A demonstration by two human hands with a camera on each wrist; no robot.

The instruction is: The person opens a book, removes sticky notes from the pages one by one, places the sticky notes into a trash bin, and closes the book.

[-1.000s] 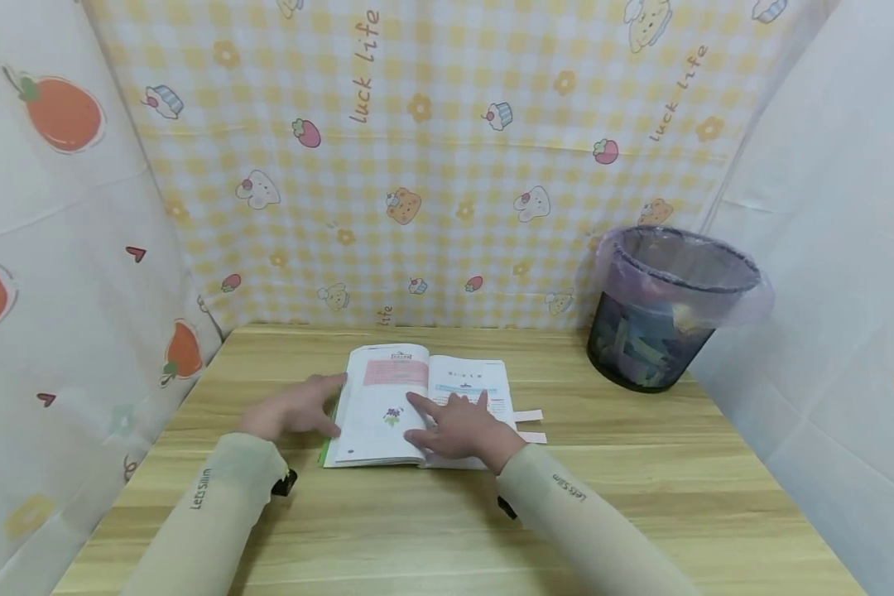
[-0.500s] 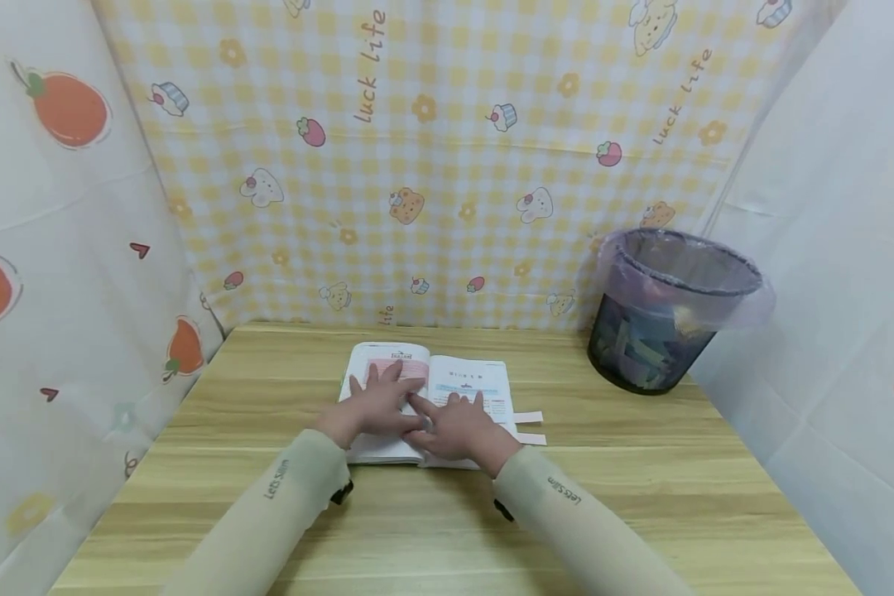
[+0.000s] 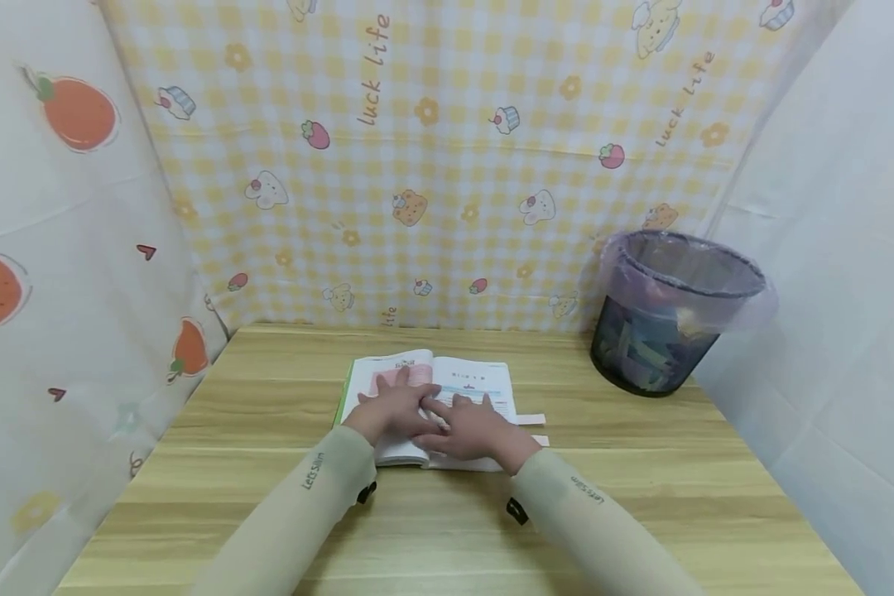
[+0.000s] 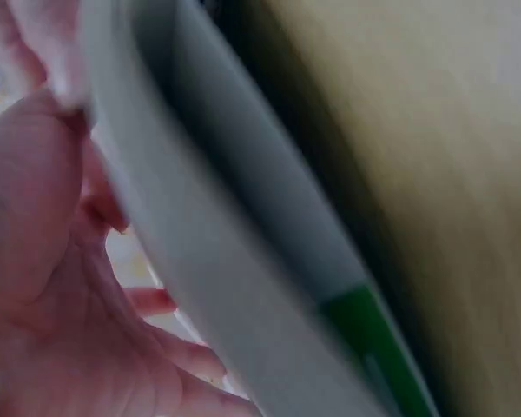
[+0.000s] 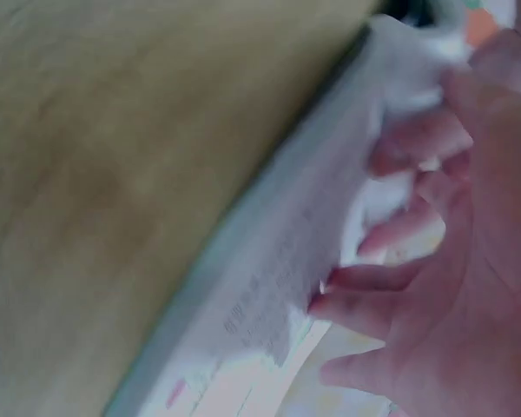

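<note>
An open book [image 3: 398, 451] with white printed pages and a green cover edge lies on the wooden table. My left hand [image 3: 396, 409] presses with spread fingers on the left page near the spine. On the right page, my right hand [image 3: 471, 426] rests with its fingers extended toward the spine. The two hands meet over the fold, fingertips close together. In the left wrist view, the thick page block [image 4: 200, 226] runs beside the left palm [image 4: 61, 321]. Printed text shows on the page [image 5: 278, 278] under the right fingers in the right wrist view.
Two pale paper strips [image 3: 531, 420] stick out from the book's right edge. A black mesh bin [image 3: 636, 352] with a purple liner stands at the table's back right. Patterned cloth [image 3: 462, 165] hangs behind the wooden table [image 3: 447, 538].
My left hand has moved from the book's left edge onto the left page and on toward the spine, beside the right hand. The right hand has stayed on the right page.
</note>
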